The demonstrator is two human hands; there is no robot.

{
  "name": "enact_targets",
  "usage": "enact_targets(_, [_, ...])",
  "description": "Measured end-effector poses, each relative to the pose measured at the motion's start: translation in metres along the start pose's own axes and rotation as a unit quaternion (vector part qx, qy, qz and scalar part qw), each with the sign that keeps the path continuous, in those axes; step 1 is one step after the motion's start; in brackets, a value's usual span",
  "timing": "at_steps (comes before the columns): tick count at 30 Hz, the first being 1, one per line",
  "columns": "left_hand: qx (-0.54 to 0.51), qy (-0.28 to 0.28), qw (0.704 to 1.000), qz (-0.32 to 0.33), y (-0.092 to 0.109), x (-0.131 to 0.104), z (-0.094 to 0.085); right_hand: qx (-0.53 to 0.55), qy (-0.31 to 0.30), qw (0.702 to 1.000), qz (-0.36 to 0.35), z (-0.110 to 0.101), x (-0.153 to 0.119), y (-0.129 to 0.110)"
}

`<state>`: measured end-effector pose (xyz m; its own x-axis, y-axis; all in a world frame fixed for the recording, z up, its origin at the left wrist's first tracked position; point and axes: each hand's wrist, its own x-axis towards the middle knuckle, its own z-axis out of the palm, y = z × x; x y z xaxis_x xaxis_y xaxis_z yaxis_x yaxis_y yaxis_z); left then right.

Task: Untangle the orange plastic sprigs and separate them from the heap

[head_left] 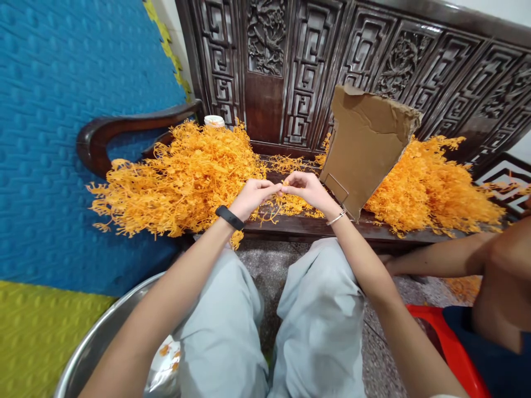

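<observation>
My left hand (258, 194) and my right hand (306, 189) meet fingertip to fingertip over the wooden bench. Both are closed in a pinch, and a small bit of orange strand (285, 184) shows between the fingers. Most of that piece is hidden. Close by on the left rises a large heap of orange branching strands (199, 177). Looser orange strands (292, 205) lie on the seat beneath my hands. A dark band sits on my left wrist and a thin bangle on my right.
An upright piece of cardboard (365, 143) stands beside my right hand, before a second orange heap (427, 188). Behind is a carved wooden backrest (265, 110). A metal basin (99, 337) is at lower left. Another person's arm (443, 257) and a red stool (448, 331) are at right.
</observation>
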<state>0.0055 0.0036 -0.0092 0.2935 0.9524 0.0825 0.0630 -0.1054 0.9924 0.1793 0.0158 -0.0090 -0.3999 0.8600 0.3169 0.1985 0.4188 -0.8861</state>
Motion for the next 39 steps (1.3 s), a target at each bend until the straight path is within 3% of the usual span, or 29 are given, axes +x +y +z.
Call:
enact_targets(4, [-0.022, -0.067, 0.998, -0.006, 0.003, -0.001, -0.005, 0.054, -0.066, 0.996, 0.027, -0.003, -0.005, -0.008])
enact_targets(8, [-0.065, -0.056, 0.996, -0.005, 0.009, -0.004, -0.001, 0.098, -0.103, 0.99, 0.015, 0.001, -0.01, -0.017])
enact_targets(12, [-0.179, -0.07, 0.981, -0.024, 0.016, -0.008, 0.006, 0.165, -0.129, 0.978, -0.002, 0.01, -0.009, -0.019])
enact_targets(16, [-0.249, -0.077, 0.965, -0.033, 0.017, -0.01, 0.008, 0.189, -0.12, 0.974, -0.017, 0.013, -0.009, -0.02])
enact_targets(25, [-0.316, -0.036, 0.947, -0.053, 0.017, -0.011, 0.017, 0.179, -0.109, 0.978, -0.018, 0.011, -0.009, -0.019])
enact_targets(39, [-0.366, -0.044, 0.929, -0.036, 0.009, -0.007, 0.016, 0.278, -0.114, 0.954, -0.015, 0.015, -0.01, -0.019])
